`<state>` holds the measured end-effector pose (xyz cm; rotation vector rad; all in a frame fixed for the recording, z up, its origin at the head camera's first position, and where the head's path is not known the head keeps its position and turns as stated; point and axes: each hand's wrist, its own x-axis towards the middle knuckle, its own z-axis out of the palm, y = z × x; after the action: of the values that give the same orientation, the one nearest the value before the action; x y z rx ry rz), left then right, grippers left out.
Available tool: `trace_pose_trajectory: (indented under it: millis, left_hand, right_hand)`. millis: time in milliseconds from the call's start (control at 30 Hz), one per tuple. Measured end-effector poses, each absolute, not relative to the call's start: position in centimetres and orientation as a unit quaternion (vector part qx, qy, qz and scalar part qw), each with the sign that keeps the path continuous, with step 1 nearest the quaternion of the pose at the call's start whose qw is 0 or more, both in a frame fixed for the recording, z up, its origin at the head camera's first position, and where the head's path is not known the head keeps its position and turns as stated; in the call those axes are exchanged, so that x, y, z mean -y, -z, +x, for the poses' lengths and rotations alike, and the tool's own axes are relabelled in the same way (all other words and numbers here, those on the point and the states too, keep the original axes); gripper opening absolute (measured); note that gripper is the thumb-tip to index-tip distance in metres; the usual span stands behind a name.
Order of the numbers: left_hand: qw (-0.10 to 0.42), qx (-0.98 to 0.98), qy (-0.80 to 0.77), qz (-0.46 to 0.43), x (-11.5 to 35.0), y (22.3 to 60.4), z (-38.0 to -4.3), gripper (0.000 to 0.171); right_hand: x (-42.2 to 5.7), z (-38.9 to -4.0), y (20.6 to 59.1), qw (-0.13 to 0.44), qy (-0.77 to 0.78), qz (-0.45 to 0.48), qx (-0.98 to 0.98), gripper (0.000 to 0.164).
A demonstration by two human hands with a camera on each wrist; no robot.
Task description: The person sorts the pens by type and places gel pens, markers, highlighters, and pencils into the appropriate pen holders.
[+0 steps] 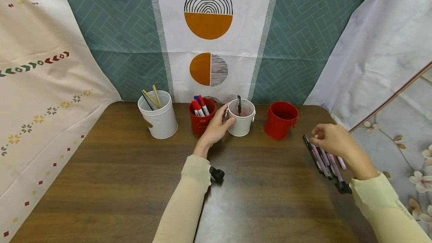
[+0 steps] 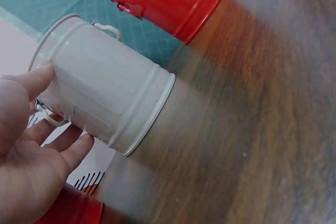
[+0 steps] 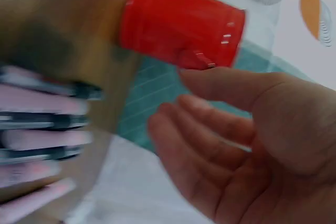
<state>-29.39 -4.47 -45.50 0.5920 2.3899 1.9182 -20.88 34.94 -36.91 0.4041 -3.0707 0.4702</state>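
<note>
My left hand [image 1: 213, 129] holds the side of a small white metal bucket [image 1: 240, 126]. In the left wrist view the thumb and fingers of the left hand [image 2: 31, 153] lie on either side of the bucket's [image 2: 105, 77] handle. One dark pen [image 1: 239, 105] stands in that bucket. At the right, my right hand [image 1: 334, 141] hovers above a bunch of pink and black pens [image 1: 324, 162] lying on the table. The right wrist view shows the right hand [image 3: 236, 140] with loosely bent fingers and nothing between them, apart from the blurred pens [image 3: 42, 137].
A red bucket [image 1: 278, 125] stands right of the white one. Behind the left hand another red bucket [image 1: 197, 123] contains red and blue markers [image 1: 200, 107]. Farther left, a larger white bucket [image 1: 162, 121] holds yellow and dark pencils [image 1: 156, 96]. Cloths hang behind the wooden table [image 1: 135, 183].
</note>
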Motion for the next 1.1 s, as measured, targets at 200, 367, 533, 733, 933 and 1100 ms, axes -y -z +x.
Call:
trace_pose_trajectory:
  millis: [200, 367, 533, 733, 933, 1100]
  left_hand:
    - [0.013, -0.768, -0.613, 0.188, 4.5, 45.6, -29.3, 0.066]
    - [0.012, -0.767, -0.613, 0.187, 4.4, 45.5, -29.4, 0.066]
    - [0.014, -0.768, -0.613, 0.185, 4.5, 45.6, -29.3, 0.067]
    - [0.013, -0.765, -0.615, 0.192, 4.5, 45.5, -29.4, 0.067]
    - [0.014, -0.763, -0.618, 0.189, 4.6, 45.5, -29.4, 0.067]
    - [0.016, -0.766, -0.613, 0.191, 4.7, 45.6, -29.5, 0.067]
  right_hand:
    - [-36.1, -20.9, 39.5, -0.025, -0.109, 0.104, 0.988, 0.018]
    - [-35.9, -20.9, 40.5, -0.032, -0.105, 0.081, 0.991, 0.016]
    - [-35.4, -21.0, 41.0, -0.049, -0.099, 0.071, 0.991, 0.020]
    - [-35.0, -21.2, 41.2, -0.077, -0.108, 0.056, 0.990, 0.016]
    - [-34.5, -21.4, 41.4, -0.073, -0.107, 0.073, 0.989, 0.013]
    - [-33.9, -20.9, 40.2, -0.089, -0.139, 0.094, 0.982, 0.015]
